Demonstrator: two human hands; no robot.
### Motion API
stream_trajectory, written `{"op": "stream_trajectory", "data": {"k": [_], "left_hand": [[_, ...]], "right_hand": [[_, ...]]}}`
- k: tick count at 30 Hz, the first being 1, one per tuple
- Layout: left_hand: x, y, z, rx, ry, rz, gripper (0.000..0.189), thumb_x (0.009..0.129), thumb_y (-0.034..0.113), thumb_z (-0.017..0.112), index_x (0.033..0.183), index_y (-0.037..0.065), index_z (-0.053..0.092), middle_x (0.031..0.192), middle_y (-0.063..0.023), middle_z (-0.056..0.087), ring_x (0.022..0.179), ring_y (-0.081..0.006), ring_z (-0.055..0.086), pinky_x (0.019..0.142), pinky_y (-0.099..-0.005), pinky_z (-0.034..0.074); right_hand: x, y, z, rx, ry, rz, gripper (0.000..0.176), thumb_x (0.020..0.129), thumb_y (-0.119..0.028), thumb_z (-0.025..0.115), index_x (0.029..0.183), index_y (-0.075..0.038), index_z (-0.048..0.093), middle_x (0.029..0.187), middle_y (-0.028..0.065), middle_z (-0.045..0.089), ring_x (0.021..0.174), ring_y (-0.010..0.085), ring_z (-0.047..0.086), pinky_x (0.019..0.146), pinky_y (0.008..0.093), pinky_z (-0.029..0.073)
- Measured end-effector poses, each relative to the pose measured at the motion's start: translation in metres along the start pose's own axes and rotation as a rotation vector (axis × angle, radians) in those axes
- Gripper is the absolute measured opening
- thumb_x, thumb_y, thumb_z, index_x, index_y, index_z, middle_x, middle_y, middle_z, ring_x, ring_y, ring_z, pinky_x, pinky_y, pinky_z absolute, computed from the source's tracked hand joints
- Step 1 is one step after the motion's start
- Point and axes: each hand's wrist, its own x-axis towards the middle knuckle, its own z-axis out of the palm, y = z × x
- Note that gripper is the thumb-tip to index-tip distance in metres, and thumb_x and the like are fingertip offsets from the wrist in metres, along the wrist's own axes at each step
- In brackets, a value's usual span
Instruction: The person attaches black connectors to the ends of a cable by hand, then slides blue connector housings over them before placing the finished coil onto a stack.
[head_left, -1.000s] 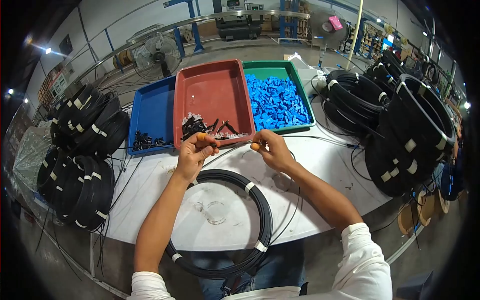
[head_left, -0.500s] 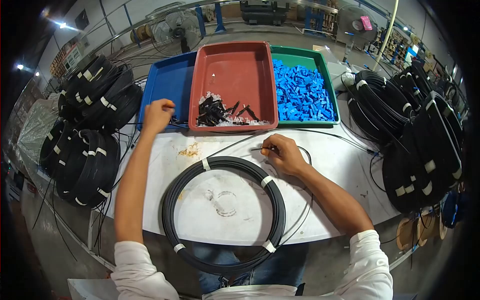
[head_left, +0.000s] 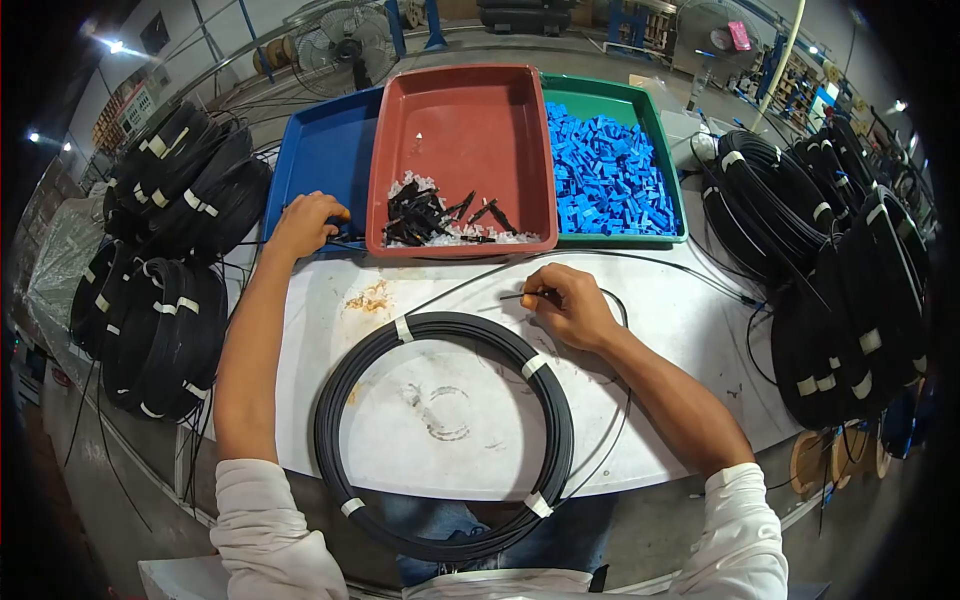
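Cable end held at 1 o'clock; tray reached into at 11, as taken from the coil's centre.
The cable end [head_left: 511, 297] is pinched in the right hand [head_left: 568, 308], its short tip pointed to 9 o'clock, presumably so that it is left exposed. In the blue tray [head_left: 330, 150], the left hand [head_left: 310, 222] is lowered with fingers bent at the near edge; whether anything is grasped cannot be told. The black coil [head_left: 557, 420] is laid flat, bound with white bands, overhanging the table [head_left: 690, 345] at 6 o'clock. Black parts [head_left: 420, 215] and clear pieces [head_left: 510, 239] are contained in the red tray [head_left: 465, 120] at 12; blue pieces [head_left: 610, 175] are heaped in the green tray [head_left: 600, 94] at 1.
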Motion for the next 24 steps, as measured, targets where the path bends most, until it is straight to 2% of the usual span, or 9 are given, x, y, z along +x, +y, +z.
{"op": "stream_trajectory", "data": {"k": [4, 8, 10, 11, 13, 14, 16, 19, 24], "left_hand": [[0.006, -0.008, 0.004, 0.053, -0.146, -0.037, 0.022, 0.073, -0.003, 0.075, 0.094, 0.003, 0.071, 0.094, -0.0116, 0.070, 0.090, -0.0311, 0.064, 0.081, -0.0407, 0.050], [0.001, -0.011, 0.010, -0.016, -0.041, -0.139, 0.018, 0.073, -0.004, 0.074, 0.089, 0.003, 0.069, 0.093, -0.0125, 0.068, 0.085, -0.0304, 0.065, 0.076, -0.0378, 0.051], [-0.001, -0.006, 0.013, -0.241, 0.255, -0.255, 0.014, 0.081, -0.004, 0.070, 0.093, 0.003, 0.069, 0.088, -0.0103, 0.068, 0.084, -0.0248, 0.068, 0.075, -0.0335, 0.052], [0.003, -0.003, 0.013, -0.240, 0.255, -0.245, 0.014, 0.081, -0.004, 0.070, 0.093, 0.003, 0.069, 0.088, -0.0103, 0.068, 0.084, -0.0248, 0.068, 0.075, -0.0335, 0.052], [0.013, 0.016, 0.008, -0.933, 0.500, -0.469, 0.019, 0.088, -0.002, 0.067, 0.107, 0.002, 0.066, 0.092, -0.0063, 0.067, 0.086, -0.0174, 0.068, 0.075, -0.0278, 0.053], [0.015, 0.026, 0.006, -0.933, 0.499, -0.460, 0.019, 0.088, -0.002, 0.067, 0.107, 0.002, 0.066, 0.092, -0.0063, 0.067, 0.086, -0.0174, 0.068, 0.075, -0.0278, 0.053], [0.013, 0.081, -0.016, -1.320, 0.518, -0.289, 0.025, 0.094, 0.002, 0.063, 0.118, 0.001, 0.061, 0.101, -0.0053, 0.064, 0.090, -0.0150, 0.067, 0.076, -0.0247, 0.054], [0.007, 0.141, -0.022, -1.638, 0.342, -0.126, 0.026, 0.093, 0.000, 0.061, 0.119, 0.002, 0.063, 0.105, -0.0069, 0.065, 0.095, -0.0162, 0.068, 0.077, -0.0229, 0.054], [-0.010, 0.209, -0.005, -1.766, 0.177, -0.122, 0.022, 0.092, 0.000, 0.064, 0.114, -0.002, 0.065, 0.103, -0.0100, 0.069, 0.096, -0.0209, 0.070, 0.079, -0.0255, 0.056]], "right_hand": [[0.000, -0.002, -0.002, 0.011, 0.008, -0.013, 0.011, 0.080, -0.002, 0.071, 0.090, -0.002, 0.066, 0.086, 0.0139, 0.066, 0.079, 0.0304, 0.066, 0.072, 0.0382, 0.052], [0.000, -0.001, -0.001, 0.030, 0.012, -0.029, 0.011, 0.080, -0.003, 0.072, 0.090, -0.002, 0.066, 0.087, 0.0140, 0.067, 0.079, 0.0307, 0.066, 0.072, 0.0384, 0.052], [0.000, -0.001, -0.002, 0.020, 0.004, -0.026, 0.012, 0.081, -0.003, 0.072, 0.091, -0.001, 0.066, 0.087, 0.0144, 0.067, 0.080, 0.0306, 0.067, 0.072, 0.0388, 0.052], [0.000, 0.001, -0.002, 0.019, 0.014, -0.024, 0.012, 0.081, -0.003, 0.072, 0.091, -0.001, 0.066, 0.087, 0.0144, 0.067, 0.080, 0.0306, 0.067, 0.072, 0.0388, 0.052], [0.000, 0.003, -0.001, 0.010, 0.043, -0.074, 0.012, 0.082, -0.004, 0.072, 0.092, -0.001, 0.066, 0.087, 0.0144, 0.067, 0.078, 0.0302, 0.066, 0.072, 0.0387, 0.052], [0.001, 0.003, -0.002, 0.008, 0.051, -0.074, 0.012, 0.082, -0.004, 0.072, 0.092, -0.001, 0.066, 0.087, 0.0144, 0.067, 0.078, 0.0302, 0.066, 0.072, 0.0387, 0.052], [0.003, 0.000, -0.003, 0.017, 0.045, -0.038, 0.014, 0.083, -0.002, 0.072, 0.096, -0.002, 0.067, 0.087, 0.0109, 0.066, 0.078, 0.0227, 0.064, 0.070, 0.0351, 0.052], [0.005, -0.011, -0.012, 0.043, 0.055, -0.041, 0.011, 0.083, -0.003, 0.072, 0.093, -0.002, 0.067, 0.084, 0.0126, 0.065, 0.075, 0.0262, 0.065, 0.069, 0.0364, 0.051], [0.006, -0.030, -0.025, 0.177, 0.005, 0.037, 0.009, 0.083, -0.003, 0.072, 0.090, -0.002, 0.066, 0.083, 0.0079, 0.065, 0.074, 0.0182, 0.061, 0.066, 0.0316, 0.049]]}}
